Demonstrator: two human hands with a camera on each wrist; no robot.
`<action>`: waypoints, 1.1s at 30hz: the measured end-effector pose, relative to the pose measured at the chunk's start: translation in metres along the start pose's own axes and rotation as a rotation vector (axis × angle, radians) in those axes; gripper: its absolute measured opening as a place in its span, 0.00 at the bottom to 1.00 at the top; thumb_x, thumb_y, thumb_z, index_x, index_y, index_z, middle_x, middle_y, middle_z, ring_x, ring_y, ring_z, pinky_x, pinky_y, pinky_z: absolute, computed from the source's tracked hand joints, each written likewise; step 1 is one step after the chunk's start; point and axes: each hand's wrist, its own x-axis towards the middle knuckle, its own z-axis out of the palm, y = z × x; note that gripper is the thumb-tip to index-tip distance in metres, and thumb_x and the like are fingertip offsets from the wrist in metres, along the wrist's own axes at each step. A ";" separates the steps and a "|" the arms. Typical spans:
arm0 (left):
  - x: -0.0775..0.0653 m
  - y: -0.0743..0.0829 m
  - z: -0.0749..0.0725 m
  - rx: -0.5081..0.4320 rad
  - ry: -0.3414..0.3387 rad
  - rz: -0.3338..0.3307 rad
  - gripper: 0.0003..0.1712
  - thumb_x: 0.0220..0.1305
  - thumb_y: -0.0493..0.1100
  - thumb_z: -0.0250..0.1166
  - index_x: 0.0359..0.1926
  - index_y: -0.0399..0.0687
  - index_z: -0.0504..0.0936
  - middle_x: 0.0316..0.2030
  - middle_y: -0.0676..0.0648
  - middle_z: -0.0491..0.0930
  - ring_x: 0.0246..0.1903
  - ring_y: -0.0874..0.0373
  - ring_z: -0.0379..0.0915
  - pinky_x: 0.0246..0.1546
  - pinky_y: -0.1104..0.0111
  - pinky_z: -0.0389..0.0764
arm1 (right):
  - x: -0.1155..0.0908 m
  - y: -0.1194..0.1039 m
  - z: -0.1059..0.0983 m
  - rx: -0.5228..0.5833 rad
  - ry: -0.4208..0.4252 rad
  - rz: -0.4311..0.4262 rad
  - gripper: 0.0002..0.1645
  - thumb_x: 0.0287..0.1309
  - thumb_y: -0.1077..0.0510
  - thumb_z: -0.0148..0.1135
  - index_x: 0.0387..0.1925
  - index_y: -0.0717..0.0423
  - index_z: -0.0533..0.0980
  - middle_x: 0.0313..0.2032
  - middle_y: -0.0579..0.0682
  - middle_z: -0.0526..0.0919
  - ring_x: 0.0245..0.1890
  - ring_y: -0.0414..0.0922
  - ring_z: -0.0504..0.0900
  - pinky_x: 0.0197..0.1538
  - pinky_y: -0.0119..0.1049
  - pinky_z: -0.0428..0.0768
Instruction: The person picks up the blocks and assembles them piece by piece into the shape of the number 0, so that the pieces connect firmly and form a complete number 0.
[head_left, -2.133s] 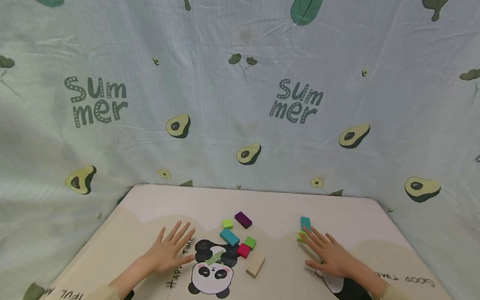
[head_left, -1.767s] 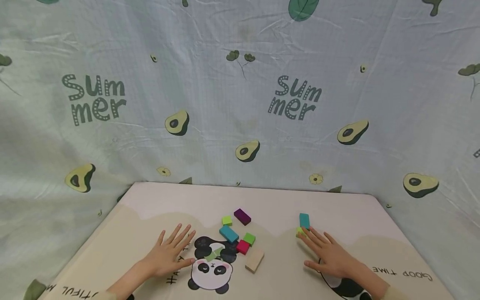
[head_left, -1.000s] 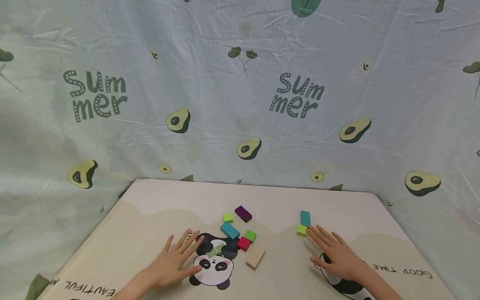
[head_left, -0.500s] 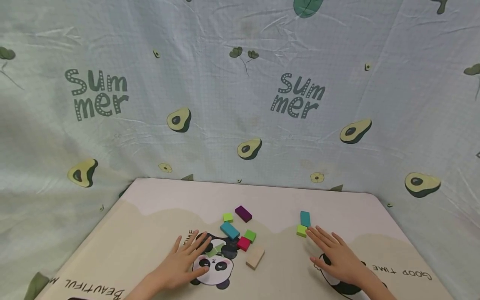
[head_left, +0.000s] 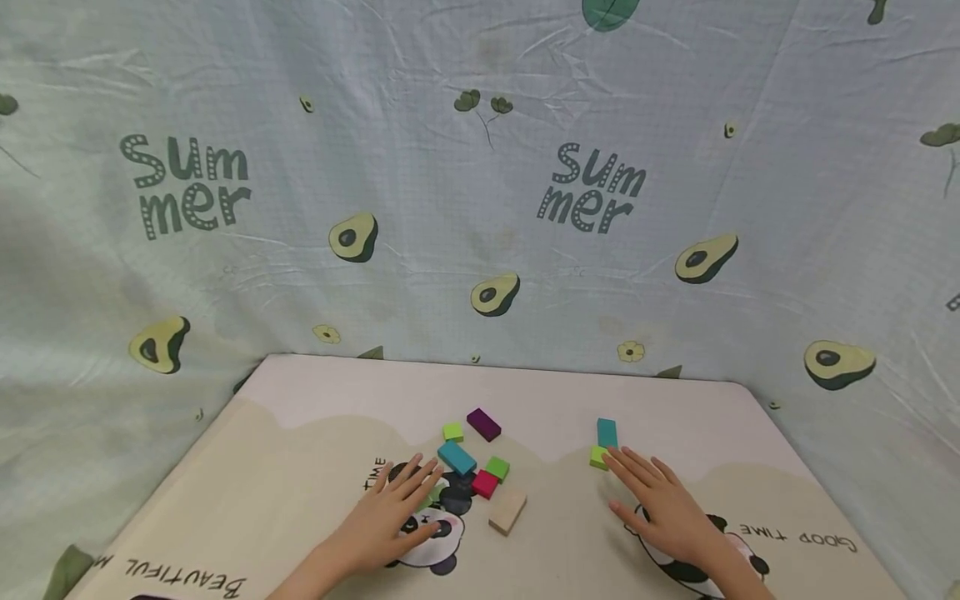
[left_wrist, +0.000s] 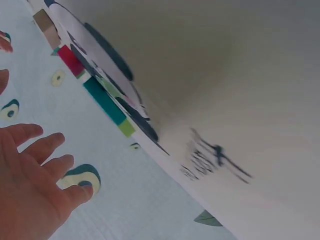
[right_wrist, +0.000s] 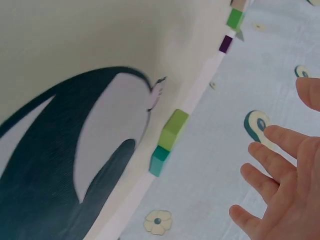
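My left hand (head_left: 386, 518), fingers spread, hovers over the printed panda, left of a loose group of wooden blocks. That group holds a blue block (head_left: 457, 457), a red cube (head_left: 484, 483), a green cube (head_left: 497, 469), a lime cube (head_left: 452, 432), a purple block (head_left: 483, 424) and a plain wood block (head_left: 507, 512). Over on the right, a second lime cube (head_left: 598, 457) sits against a teal block (head_left: 607, 432). My right hand (head_left: 663, 510) is extended just beside that lime cube, fingertips overlapping its edge in the head view; contact is unclear. Neither hand holds anything.
The blocks lie on a pale table mat (head_left: 337, 392) printed with pandas and lettering. Behind it hangs a light curtain (head_left: 420, 167) with avocado prints. A dark-edged object (head_left: 150, 597) shows at the bottom left.
My left hand has moved right, over the panda print and closer to the block group. The right hand stays near the lime cube with little movement. The blocks have not moved on the mat.
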 end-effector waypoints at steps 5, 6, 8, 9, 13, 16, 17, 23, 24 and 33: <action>0.009 0.009 0.000 0.036 0.035 0.079 0.35 0.60 0.56 0.54 0.64 0.46 0.59 0.64 0.45 0.60 0.65 0.47 0.51 0.62 0.48 0.49 | 0.003 -0.004 -0.002 0.003 0.018 0.001 0.35 0.53 0.47 0.58 0.62 0.49 0.62 0.61 0.48 0.66 0.61 0.51 0.63 0.58 0.53 0.56; 0.011 0.010 0.000 0.059 0.045 0.100 0.35 0.60 0.55 0.54 0.64 0.44 0.60 0.64 0.45 0.61 0.64 0.47 0.54 0.60 0.47 0.54 | 0.004 -0.005 -0.002 0.002 0.025 -0.003 0.34 0.53 0.47 0.58 0.62 0.49 0.63 0.61 0.47 0.67 0.61 0.51 0.64 0.58 0.52 0.56; 0.014 0.013 0.002 0.107 0.086 0.149 0.33 0.59 0.54 0.56 0.62 0.44 0.63 0.62 0.45 0.64 0.62 0.48 0.59 0.58 0.49 0.60 | 0.005 -0.007 -0.003 0.001 0.042 -0.016 0.34 0.53 0.48 0.58 0.61 0.49 0.63 0.61 0.48 0.68 0.60 0.50 0.65 0.58 0.51 0.57; 0.016 0.015 0.003 0.127 0.112 0.177 0.33 0.58 0.53 0.57 0.61 0.43 0.64 0.61 0.45 0.66 0.60 0.48 0.61 0.56 0.51 0.62 | 0.006 -0.007 -0.003 -0.001 0.053 -0.026 0.34 0.53 0.48 0.59 0.61 0.50 0.63 0.60 0.48 0.68 0.60 0.50 0.66 0.57 0.50 0.58; 0.025 0.023 0.008 0.228 0.223 0.284 0.31 0.55 0.53 0.61 0.58 0.44 0.70 0.56 0.47 0.72 0.53 0.52 0.67 0.50 0.59 0.69 | 0.010 -0.010 -0.002 0.004 0.078 -0.062 0.33 0.52 0.49 0.59 0.61 0.48 0.64 0.59 0.48 0.69 0.57 0.49 0.68 0.55 0.48 0.62; 0.031 0.027 0.011 0.281 0.255 0.326 0.30 0.53 0.53 0.62 0.55 0.44 0.73 0.52 0.49 0.74 0.49 0.55 0.68 0.47 0.62 0.70 | 0.013 -0.013 -0.001 0.015 0.076 -0.070 0.32 0.52 0.50 0.60 0.60 0.47 0.65 0.59 0.47 0.70 0.56 0.49 0.69 0.54 0.49 0.64; 0.033 0.028 0.012 0.293 0.256 0.333 0.29 0.53 0.54 0.62 0.54 0.45 0.73 0.51 0.50 0.75 0.49 0.55 0.68 0.47 0.62 0.70 | 0.014 -0.014 -0.001 0.021 0.073 -0.070 0.32 0.52 0.50 0.60 0.60 0.46 0.65 0.59 0.47 0.70 0.56 0.49 0.70 0.54 0.50 0.64; 0.043 0.035 0.020 0.308 0.231 0.349 0.23 0.54 0.55 0.61 0.48 0.49 0.76 0.43 0.53 0.76 0.47 0.57 0.67 0.47 0.62 0.68 | 0.019 -0.020 -0.001 0.024 0.074 -0.064 0.31 0.51 0.50 0.61 0.59 0.46 0.66 0.57 0.46 0.71 0.54 0.47 0.70 0.51 0.50 0.66; 0.045 0.036 0.021 0.308 0.225 0.354 0.23 0.54 0.55 0.61 0.48 0.50 0.76 0.43 0.53 0.75 0.46 0.57 0.67 0.46 0.62 0.67 | 0.020 -0.021 0.000 0.022 0.079 -0.064 0.31 0.51 0.50 0.61 0.58 0.46 0.67 0.56 0.45 0.72 0.53 0.46 0.70 0.50 0.49 0.66; 0.068 0.043 0.030 0.420 0.208 0.380 0.19 0.53 0.62 0.58 0.37 0.54 0.77 0.33 0.55 0.73 0.37 0.60 0.63 0.41 0.62 0.64 | 0.028 -0.017 0.007 -0.001 0.122 -0.070 0.26 0.49 0.50 0.63 0.53 0.46 0.72 0.47 0.44 0.76 0.47 0.43 0.71 0.45 0.46 0.68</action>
